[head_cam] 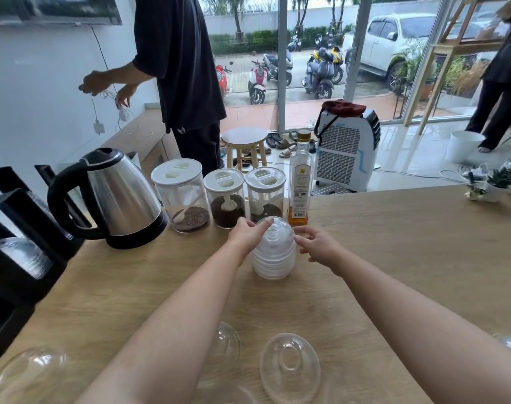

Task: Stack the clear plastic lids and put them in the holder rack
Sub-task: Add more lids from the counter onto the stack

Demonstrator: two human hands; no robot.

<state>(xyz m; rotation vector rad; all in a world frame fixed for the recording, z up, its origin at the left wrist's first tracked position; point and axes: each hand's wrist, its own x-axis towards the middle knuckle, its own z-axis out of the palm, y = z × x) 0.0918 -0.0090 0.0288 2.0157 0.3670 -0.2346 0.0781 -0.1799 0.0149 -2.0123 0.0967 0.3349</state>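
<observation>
Head view: a stack of domed clear lids (273, 252) stands on the table (394, 258), toward its far edge, just before the three jars (225, 196) and a bottle (299, 182). The left hand (247, 234) rests its fingers on the stack's top and left side. The right hand (318, 246) is beside the stack, fingers spread, fingertips about touching. Loose lids (289, 365) lie along the near edge. A black rack (18, 243) sits at the left edge beside a kettle (114, 196).
</observation>
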